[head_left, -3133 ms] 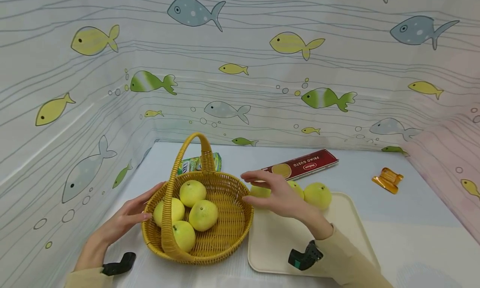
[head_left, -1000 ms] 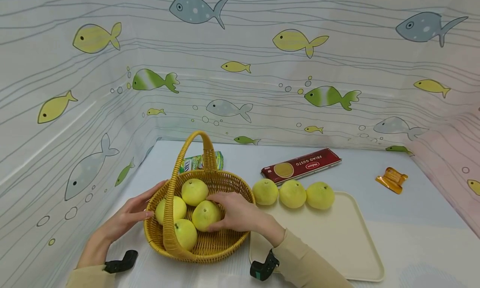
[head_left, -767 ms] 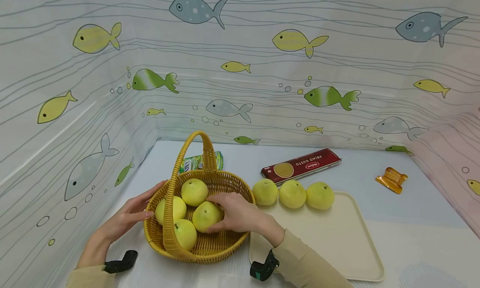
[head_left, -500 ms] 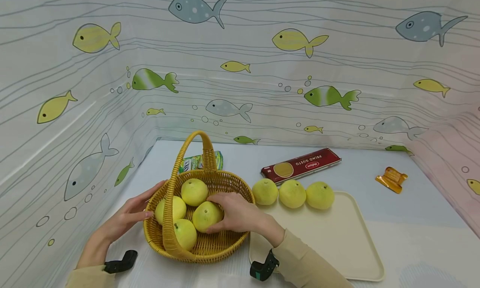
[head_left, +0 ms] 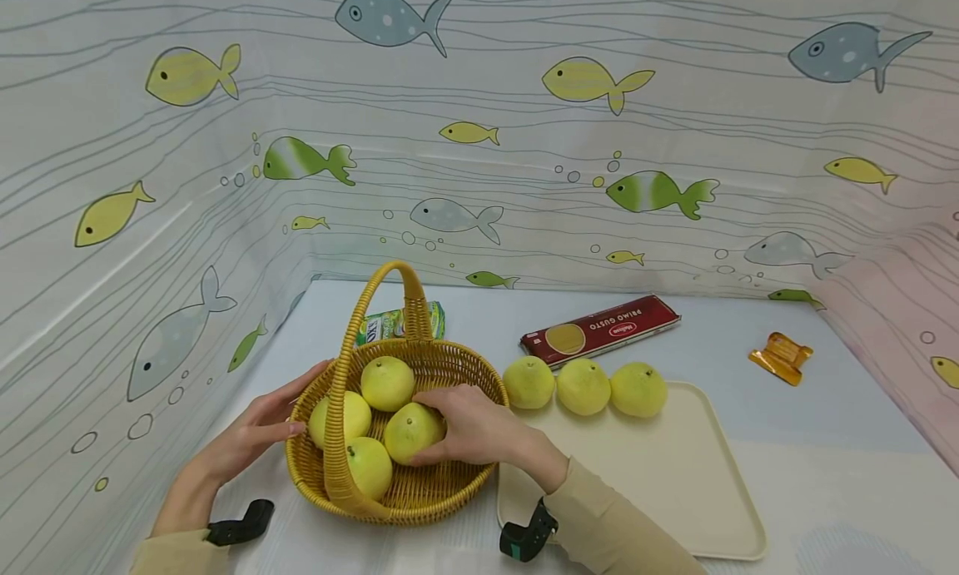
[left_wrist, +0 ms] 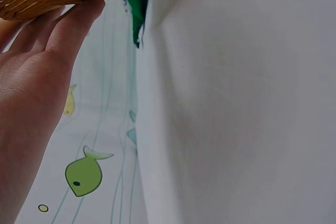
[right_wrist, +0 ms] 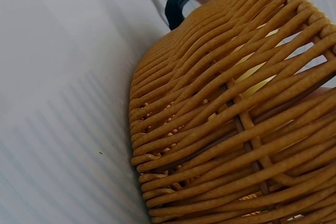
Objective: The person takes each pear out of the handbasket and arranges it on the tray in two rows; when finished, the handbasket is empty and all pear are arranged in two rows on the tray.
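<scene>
A yellow wicker basket [head_left: 457, 500] with a tall handle stands left of centre in the head view, with several yellow-green citrus fruits inside. My right hand [head_left: 475, 425] reaches in over the rim and holds the nearest-right citrus fruit [head_left: 409, 433], thumb and fingers on either side of it. That fruit sits low among the others. My left hand [head_left: 250, 429] rests against the basket's left side, thumb tip at the rim. In the left wrist view the left hand's fingers [left_wrist: 73, 27] lie extended against the wicker. In the right wrist view the basket wall [right_wrist: 226, 114] hides most of the right hand.
A cream tray [head_left: 637, 492] lies right of the basket, three citrus fruits [head_left: 583, 387] in a row along its back edge. Behind are a red PRIMO GUSTO box [head_left: 599, 329] and a green packet [head_left: 385, 325]. An orange translucent object [head_left: 782, 359] lies at the right.
From above the tray's left fruit and the basket rim, my right hand has moved left into the basket and taken hold of a fruit. Over the last second both hands stay nearly still.
</scene>
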The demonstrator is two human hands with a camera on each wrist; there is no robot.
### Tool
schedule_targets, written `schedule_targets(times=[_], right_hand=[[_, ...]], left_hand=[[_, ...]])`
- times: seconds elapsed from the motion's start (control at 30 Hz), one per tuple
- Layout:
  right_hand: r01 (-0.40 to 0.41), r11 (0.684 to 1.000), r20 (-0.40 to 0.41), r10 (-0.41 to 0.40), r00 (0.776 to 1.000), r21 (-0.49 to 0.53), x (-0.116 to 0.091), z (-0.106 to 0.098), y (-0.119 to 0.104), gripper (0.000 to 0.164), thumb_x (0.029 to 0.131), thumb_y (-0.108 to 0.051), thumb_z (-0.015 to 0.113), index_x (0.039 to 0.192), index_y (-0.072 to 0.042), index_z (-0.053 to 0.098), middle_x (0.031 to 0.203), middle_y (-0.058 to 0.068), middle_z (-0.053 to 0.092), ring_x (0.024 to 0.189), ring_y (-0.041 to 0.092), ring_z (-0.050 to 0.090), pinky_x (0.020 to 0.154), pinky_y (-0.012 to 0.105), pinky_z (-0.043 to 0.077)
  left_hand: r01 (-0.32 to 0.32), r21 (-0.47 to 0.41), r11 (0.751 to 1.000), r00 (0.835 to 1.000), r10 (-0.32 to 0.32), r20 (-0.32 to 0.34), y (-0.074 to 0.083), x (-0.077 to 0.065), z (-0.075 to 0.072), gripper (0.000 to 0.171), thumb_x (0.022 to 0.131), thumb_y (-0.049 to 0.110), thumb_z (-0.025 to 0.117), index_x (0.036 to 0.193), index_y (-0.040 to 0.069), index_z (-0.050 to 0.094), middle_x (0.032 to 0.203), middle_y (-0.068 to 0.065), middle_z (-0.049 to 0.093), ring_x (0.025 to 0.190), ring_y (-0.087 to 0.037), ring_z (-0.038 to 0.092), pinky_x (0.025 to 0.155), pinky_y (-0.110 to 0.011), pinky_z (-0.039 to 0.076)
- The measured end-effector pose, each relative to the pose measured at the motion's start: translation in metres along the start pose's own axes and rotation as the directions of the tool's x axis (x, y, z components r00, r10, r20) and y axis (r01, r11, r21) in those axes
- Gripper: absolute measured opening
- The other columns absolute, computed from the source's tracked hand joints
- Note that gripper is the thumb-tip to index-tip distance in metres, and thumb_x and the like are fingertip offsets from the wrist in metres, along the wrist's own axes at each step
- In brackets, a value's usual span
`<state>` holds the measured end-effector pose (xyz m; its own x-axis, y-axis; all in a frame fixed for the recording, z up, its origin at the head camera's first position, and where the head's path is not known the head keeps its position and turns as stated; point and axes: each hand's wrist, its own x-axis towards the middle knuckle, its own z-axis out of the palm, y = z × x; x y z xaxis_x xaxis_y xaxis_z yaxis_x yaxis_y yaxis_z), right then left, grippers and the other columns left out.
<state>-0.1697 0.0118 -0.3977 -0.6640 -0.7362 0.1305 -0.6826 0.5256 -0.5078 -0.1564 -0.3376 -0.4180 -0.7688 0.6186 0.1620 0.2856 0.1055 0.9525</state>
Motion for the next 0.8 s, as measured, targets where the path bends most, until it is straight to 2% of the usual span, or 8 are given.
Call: schedule_targets(times=[0.47, 0.67, 0.8], right_hand=[[0.023, 1.000, -0.028, -0.023, 0.999, -0.003, -0.0008, -0.0004, 0.0015, 0.058, 0.078, -0.050, 0.082, 0.124, -0.017, 0.067, 0.109, -0.010, 0.071, 0.096, 0.001, 0.062, 0.089, 0.024, 0.048], [0.038, 0.999, -0.064, -0.037, 0.997, 0.023, -0.0011, -0.0005, 0.0016, 0.057, 0.076, -0.048, 0.084, 0.121, -0.017, 0.068, 0.106, -0.010, 0.071, 0.091, -0.002, 0.061, 0.083, 0.016, 0.048], [0.039, 0.998, -0.087, -0.034, 0.996, 0.057, -0.0013, 0.0000, 0.0021, 0.057, 0.075, -0.047, 0.085, 0.120, -0.018, 0.069, 0.104, -0.011, 0.071, 0.089, -0.003, 0.061, 0.080, 0.012, 0.047]], left_hand=[[0.005, -0.004, 1.000, 1.000, -0.005, 0.003, 0.0018, 0.0014, 0.0000, 0.072, 0.095, -0.009, 0.041, 0.159, -0.001, 0.010, 0.169, -0.005, 0.011, 0.150, 0.004, 0.015, 0.110, -0.008, 0.024], [0.018, -0.002, 1.000, 1.000, -0.018, -0.003, -0.0003, 0.0007, -0.0006, 0.071, 0.096, -0.009, 0.040, 0.159, -0.002, 0.009, 0.169, 0.003, 0.014, 0.149, 0.006, 0.016, 0.110, -0.008, 0.025], [0.018, -0.001, 1.000, 1.000, -0.018, -0.002, -0.0002, 0.0005, -0.0004, 0.071, 0.096, -0.009, 0.040, 0.159, -0.002, 0.009, 0.169, 0.003, 0.014, 0.149, 0.005, 0.016, 0.110, -0.008, 0.025]])
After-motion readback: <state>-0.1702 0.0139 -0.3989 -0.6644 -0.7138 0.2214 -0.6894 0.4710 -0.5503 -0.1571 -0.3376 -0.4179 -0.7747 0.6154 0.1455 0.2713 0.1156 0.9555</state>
